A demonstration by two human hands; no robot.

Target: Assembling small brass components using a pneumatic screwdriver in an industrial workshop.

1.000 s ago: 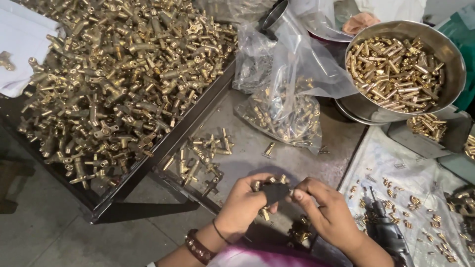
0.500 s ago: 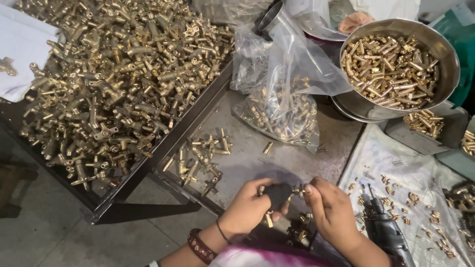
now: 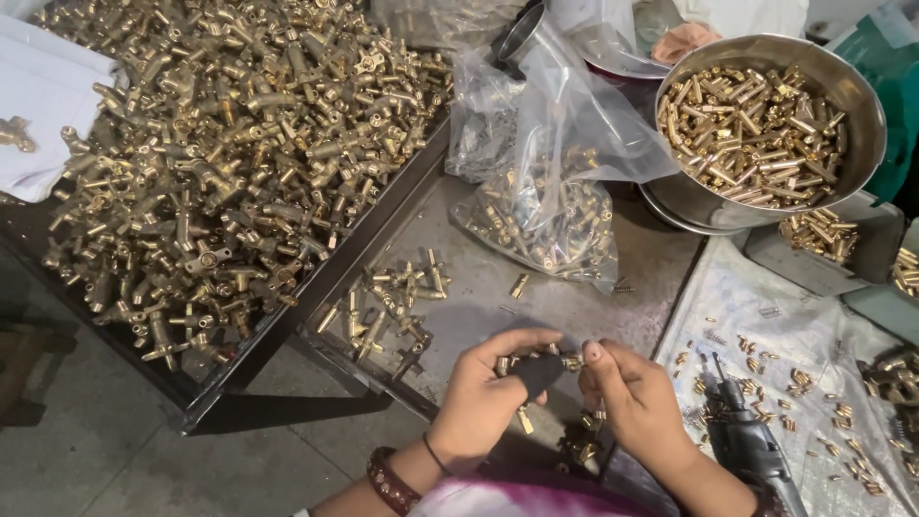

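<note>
- The left hand [image 3: 483,407] and the right hand [image 3: 637,402] meet low in the middle of the view, above a grey metal tray [image 3: 574,306].
- Between them is one small brass fitting [image 3: 536,369] with a dark part on it. The left fingers are closed around it, and the right fingertips pinch its end near the thumb.
- One big dark tray [image 3: 316,287] fills the left side. It holds a heap of brass valve parts [image 3: 220,163], too many to count.
- On the grey tray, just left of the hands, lies a small group of brass parts [image 3: 388,306], about ten to fifteen pieces.
- One clear plastic bag [image 3: 550,206] with brass pieces inside lies beyond the hands, between them and the bowl.
- One round steel bowl [image 3: 857,105] at the upper right is full of short brass pins [image 3: 756,129]; the number I cannot tell.
- One power screwdriver [image 3: 751,445] lies just right of the right hand on a plastic sheet [image 3: 795,316], with many small loose pieces around it.
- One dark bracelet [image 3: 388,483] is on the left wrist.
- A white cloth [image 3: 43,105] lies at the far left edge.
</note>
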